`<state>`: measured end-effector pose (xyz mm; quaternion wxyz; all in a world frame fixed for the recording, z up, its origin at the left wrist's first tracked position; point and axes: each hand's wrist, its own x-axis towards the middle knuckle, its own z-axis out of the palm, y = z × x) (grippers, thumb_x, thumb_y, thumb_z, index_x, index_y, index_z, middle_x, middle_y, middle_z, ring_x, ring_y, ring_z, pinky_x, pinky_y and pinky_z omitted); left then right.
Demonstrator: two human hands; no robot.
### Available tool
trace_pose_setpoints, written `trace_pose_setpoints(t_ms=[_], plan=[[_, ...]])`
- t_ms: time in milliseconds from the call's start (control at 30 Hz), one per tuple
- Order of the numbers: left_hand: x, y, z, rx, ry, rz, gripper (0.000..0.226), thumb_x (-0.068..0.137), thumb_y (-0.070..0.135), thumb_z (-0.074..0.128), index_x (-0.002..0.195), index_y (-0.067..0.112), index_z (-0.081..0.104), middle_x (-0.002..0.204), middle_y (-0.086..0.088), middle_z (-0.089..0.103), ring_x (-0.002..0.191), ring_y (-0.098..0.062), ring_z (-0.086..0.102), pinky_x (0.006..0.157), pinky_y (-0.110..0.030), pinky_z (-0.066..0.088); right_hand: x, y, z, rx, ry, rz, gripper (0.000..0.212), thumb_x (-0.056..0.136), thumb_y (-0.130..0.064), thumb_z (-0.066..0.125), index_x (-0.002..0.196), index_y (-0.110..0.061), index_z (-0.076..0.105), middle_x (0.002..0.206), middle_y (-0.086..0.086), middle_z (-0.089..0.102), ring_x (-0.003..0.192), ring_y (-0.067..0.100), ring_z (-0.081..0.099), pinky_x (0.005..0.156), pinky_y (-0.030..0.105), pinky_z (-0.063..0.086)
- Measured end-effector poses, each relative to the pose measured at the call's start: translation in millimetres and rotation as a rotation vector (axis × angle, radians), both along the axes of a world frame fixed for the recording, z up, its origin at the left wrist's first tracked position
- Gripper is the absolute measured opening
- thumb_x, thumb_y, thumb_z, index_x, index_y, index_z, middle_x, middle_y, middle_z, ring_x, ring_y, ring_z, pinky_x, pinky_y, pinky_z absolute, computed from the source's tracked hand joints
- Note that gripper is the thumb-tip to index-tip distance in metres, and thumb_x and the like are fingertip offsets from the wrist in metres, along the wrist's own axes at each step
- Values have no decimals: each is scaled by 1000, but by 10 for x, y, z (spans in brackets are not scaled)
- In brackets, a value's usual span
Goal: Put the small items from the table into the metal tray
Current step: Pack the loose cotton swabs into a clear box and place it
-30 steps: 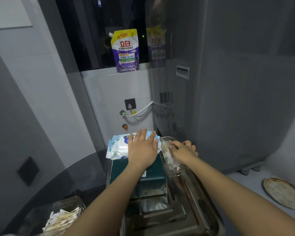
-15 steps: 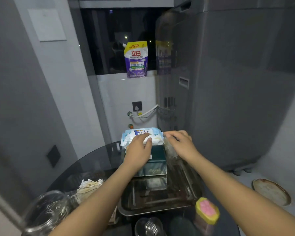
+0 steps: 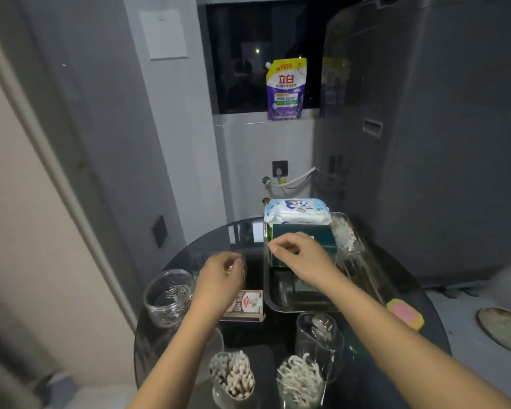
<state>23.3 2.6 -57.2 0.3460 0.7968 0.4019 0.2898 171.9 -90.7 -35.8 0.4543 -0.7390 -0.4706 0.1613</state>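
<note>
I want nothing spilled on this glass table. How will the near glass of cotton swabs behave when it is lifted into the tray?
The glass of cotton swabs looks smooth-walled, so probably slippery and breakable. The swabs stand loose above its rim and may spill if it tilts. It looks tall for its width, so a nudge could tip it on the glass table.

i'm seeing my left hand (image 3: pixel 219 278) hovering with loosely curled fingers over a card box (image 3: pixel 245 305) on the dark round table (image 3: pixel 189 255). my right hand (image 3: pixel 301 255) is hanging curled over the metal tray (image 3: pixel 270 302), in front of a green box (image 3: pixel 304 231) and a wipes pack (image 3: pixel 297 211) sitting at the tray's far end.
</note>
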Motion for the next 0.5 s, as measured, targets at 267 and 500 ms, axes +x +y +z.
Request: trace_pose_setpoints(t_ms=[267, 500], plan=[[-84, 367, -223, 111, 246, 151, 36, 85, 39, 61, 118, 25, 63, 131, -5, 56, 124, -27, 44, 104, -43, 35, -29, 158, -212, -81, -29, 47, 17, 88, -25, 60, 102, -22, 69, 106, -5, 61, 94, 7, 57, 74, 9, 40], [-29, 544, -190, 172, 456, -32, 70, 79, 42, 68, 142, 33, 38, 159, 2, 14, 146, -22, 8, 115, -49, 3, 20, 197, -311, -97, 16, 60, 16, 88, -24, 60, 100, -22, 70, 109, -6, 66, 97, 7, 59, 85, 21, 47]])
